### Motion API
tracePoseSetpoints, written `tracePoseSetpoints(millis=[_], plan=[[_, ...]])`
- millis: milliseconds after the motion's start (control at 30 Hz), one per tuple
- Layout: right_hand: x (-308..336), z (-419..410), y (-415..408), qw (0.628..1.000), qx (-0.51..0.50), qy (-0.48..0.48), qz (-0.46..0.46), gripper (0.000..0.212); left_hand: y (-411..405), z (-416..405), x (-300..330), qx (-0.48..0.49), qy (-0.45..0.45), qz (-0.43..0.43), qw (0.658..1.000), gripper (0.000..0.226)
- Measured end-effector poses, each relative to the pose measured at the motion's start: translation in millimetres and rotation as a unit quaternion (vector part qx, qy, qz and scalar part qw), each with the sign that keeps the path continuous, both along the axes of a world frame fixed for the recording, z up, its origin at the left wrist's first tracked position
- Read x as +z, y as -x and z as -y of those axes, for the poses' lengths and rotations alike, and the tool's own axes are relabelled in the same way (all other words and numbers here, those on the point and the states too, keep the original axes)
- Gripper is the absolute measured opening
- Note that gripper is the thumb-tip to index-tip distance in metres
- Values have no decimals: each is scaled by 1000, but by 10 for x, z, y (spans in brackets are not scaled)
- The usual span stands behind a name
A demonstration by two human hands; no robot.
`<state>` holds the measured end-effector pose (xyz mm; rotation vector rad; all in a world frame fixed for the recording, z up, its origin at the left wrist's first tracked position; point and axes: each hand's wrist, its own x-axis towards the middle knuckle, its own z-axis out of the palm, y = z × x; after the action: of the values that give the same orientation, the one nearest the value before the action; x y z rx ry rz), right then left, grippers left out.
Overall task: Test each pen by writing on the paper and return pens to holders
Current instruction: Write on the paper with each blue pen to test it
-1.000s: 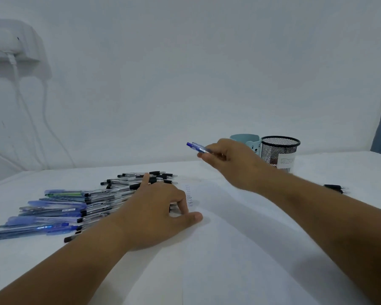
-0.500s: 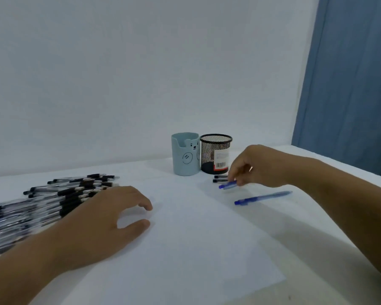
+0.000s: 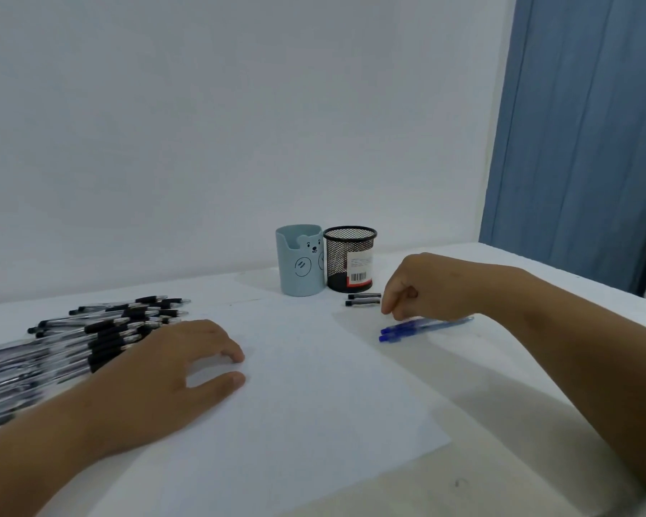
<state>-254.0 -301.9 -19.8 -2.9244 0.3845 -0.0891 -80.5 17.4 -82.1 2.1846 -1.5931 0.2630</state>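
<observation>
1. Left hand [image 3: 172,371] rests on the left edge of the paper [image 3: 306,397], fingers spread & a bit curved, holding nothing; prob. it pins the sheet so it does not slide while writing.
2. Right hand [image 3: 422,289] hangs over the tabletop [image 3: 537,423] right of the paper, fingers curled down, tips just above 2 blue pens [image 3: 418,327]. I cannot tell if the grip pinches a pen or is only near it.
3. The blue pens lie side by side, off the paper, near the holders; maybe sorted by colour.
4. 2 black pens [image 3: 364,299] lie just in front of the mesh holder [image 3: 350,258].
5. Blue bear holder [image 3: 300,264] stands touching the mesh one; no pens show above either rim.
6. Big pen pile [image 3: 90,341] waits left of the paper, near the left hand, so most pens are prob. not tested yet.
</observation>
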Motion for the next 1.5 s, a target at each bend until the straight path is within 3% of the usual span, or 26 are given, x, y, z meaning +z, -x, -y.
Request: tracePoseSetpoints(millis=[133, 267, 433, 667, 867, 1067, 1500], plan=[[42, -283, -247, 997, 52, -2, 51, 11, -37, -52, 147, 29, 47, -4, 998, 9], [35, -760, -601, 992, 111, -12, 60, 11, -183, -292, 353, 84, 74, -38, 993, 26], [-37, -1358, -1007, 978, 200, -12, 57, 14, -348, -674, 544, 152, -13, -123, 981, 24], [-274, -1650, -1458, 960, 271, 31, 57, 17, -446, -797, 557, 189, -70, -128, 971, 26], [-559, -1543, -1487, 942, 294, -21, 161, 18, -476, -858, 620, 212, -123, -125, 962, 25], [-616, -1517, -1464, 936, 299, -41, 181, 15, -408, -829, 638, 227, -115, -142, 957, 12], [-622, -1523, -1428, 941, 280, -73, 176, 10, -328, -774, 630, 227, -137, -120, 957, 9]])
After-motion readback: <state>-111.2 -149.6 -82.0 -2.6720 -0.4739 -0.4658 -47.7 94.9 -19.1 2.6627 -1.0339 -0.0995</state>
